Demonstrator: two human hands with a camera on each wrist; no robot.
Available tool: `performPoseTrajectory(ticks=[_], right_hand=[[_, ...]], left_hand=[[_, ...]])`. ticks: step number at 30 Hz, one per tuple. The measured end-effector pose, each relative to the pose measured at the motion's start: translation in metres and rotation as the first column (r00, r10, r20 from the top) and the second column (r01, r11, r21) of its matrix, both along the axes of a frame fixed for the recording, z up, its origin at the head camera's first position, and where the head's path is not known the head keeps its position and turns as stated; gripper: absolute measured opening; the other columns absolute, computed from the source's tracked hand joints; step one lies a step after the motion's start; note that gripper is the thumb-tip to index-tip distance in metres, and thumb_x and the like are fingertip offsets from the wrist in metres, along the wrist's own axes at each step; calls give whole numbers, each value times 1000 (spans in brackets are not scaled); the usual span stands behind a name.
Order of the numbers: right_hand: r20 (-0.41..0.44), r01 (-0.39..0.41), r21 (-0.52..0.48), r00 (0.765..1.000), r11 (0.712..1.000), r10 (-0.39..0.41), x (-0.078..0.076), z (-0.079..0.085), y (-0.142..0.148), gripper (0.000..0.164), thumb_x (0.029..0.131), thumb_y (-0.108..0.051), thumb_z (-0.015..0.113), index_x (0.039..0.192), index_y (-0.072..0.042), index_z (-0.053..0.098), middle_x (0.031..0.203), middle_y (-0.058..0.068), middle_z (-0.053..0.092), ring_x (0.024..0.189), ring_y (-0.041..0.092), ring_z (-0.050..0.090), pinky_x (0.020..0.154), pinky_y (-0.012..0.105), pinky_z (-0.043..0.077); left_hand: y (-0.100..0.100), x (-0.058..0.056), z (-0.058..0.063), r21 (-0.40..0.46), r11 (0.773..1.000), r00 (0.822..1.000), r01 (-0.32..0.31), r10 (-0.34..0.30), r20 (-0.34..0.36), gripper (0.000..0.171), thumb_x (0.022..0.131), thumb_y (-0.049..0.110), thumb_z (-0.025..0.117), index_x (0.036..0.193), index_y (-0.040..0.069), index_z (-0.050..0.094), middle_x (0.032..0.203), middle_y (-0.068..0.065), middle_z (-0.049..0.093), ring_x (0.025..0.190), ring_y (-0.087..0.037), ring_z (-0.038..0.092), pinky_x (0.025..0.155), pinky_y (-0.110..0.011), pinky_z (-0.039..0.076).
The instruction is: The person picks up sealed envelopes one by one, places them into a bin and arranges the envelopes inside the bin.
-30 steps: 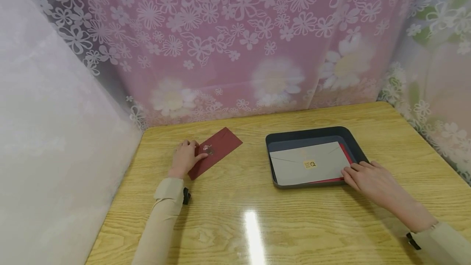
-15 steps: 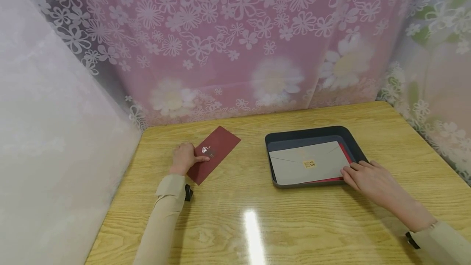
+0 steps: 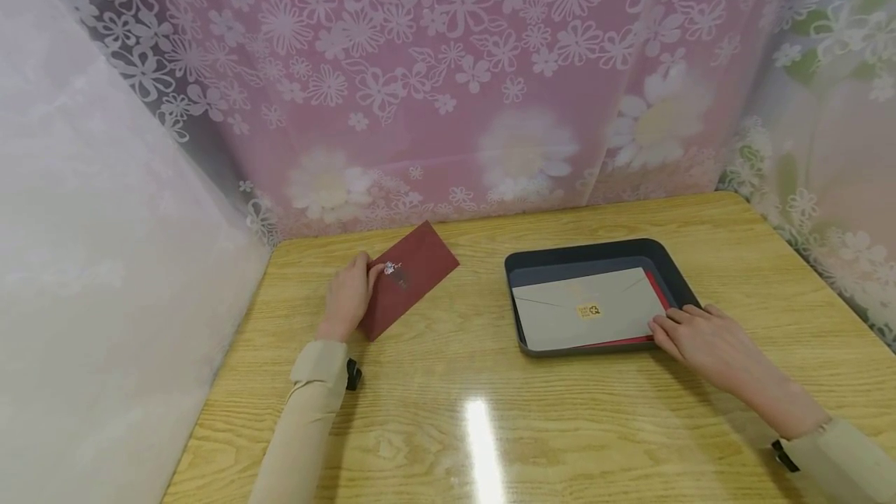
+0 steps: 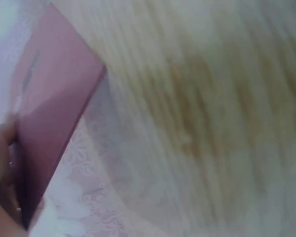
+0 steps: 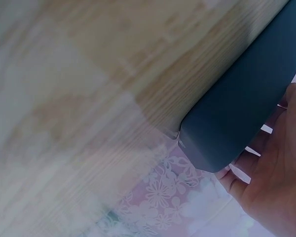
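Note:
On the left of the head view, my left hand (image 3: 348, 298) pinches a dark red envelope (image 3: 420, 255) by its left side, thumb on the face beside a shiny silvery print. The envelope is tilted, its far end raised; the left wrist view shows the envelope (image 4: 64, 84) edge-on above the wood. My right hand (image 3: 714, 348) grips the near right corner of a dark blue-grey tray (image 3: 574, 259), fingers over the rim. Inside the tray lies a light grey envelope (image 3: 553, 317) with a gold seal, covering most of a bright red envelope (image 3: 660, 292).
The wooden table (image 3: 434, 426) carries a bright light reflection near its front. Floral curtains hang behind it: a pink one (image 3: 434, 99) at the back, a pale one (image 3: 105, 255) on the left and another (image 3: 840, 138) on the right.
The dark red envelope first turned slightly on the table, then its far end came up in my left hand, whose thumb moved up along the face. My right hand and the tray stayed put.

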State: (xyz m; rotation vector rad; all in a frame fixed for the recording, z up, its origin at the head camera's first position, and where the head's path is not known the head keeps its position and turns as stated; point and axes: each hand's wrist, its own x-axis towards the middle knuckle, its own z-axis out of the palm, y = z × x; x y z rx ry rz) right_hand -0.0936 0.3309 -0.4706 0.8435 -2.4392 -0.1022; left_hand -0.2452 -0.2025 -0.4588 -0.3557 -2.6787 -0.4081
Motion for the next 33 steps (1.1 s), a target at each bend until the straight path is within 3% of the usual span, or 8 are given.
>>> performPoseTrajectory(ticks=[6, 14, 18, 29, 33], right_hand=[[-10, -3, 0, 1000, 1000, 3, 0, 0, 0, 78, 110, -47, 4, 83, -10, 66, 73, 0, 58, 64, 24, 54, 52, 37, 41], [0, 1, 8, 1000, 1000, -1, 0, 0, 0, 79, 109, -47, 2, 84, -11, 67, 74, 0, 59, 66, 24, 55, 54, 38, 42], [6, 3, 6, 1000, 1000, -3, 1, 1, 0, 80, 109, -48, 1, 84, -11, 67, 74, 0, 58, 66, 24, 54, 54, 38, 42], [-6, -9, 9, 1000, 1000, 9, 1, 1, 0, 77, 110, -46, 2, 82, -11, 65, 73, 0, 56, 64, 24, 53, 53, 37, 41], [-8, -9, 4, 1000, 1000, 10, 1, 2, 0, 76, 110, -47, 3, 82, -12, 64, 73, -1, 56, 64, 24, 53, 53, 37, 41]], left_hand=[[5, -1, 5, -72, 997, 988, 13, -24, -150, 30, 108, 35, 50, 99, 9, 62, 87, -10, 67, 72, -31, 64, 67, -46, 47], [21, 0, 22, -92, 995, 947, 48, -75, -314, 29, 108, 33, 52, 94, 9, 61, 87, -8, 66, 77, -28, 66, 74, -43, 50], [35, 3, 35, -118, 991, 937, 59, -95, -336, 30, 107, 34, 52, 93, 9, 61, 85, -7, 65, 79, -27, 65, 73, -42, 50], [92, 9, 75, -109, 977, 902, 181, -210, -377, 29, 108, 34, 50, 98, 10, 63, 91, -6, 67, 85, -25, 66, 73, -39, 47], [118, 11, 82, -95, 969, 893, 226, -246, -377, 29, 108, 34, 49, 98, 11, 63, 91, -5, 65, 83, -22, 63, 71, -37, 45]])
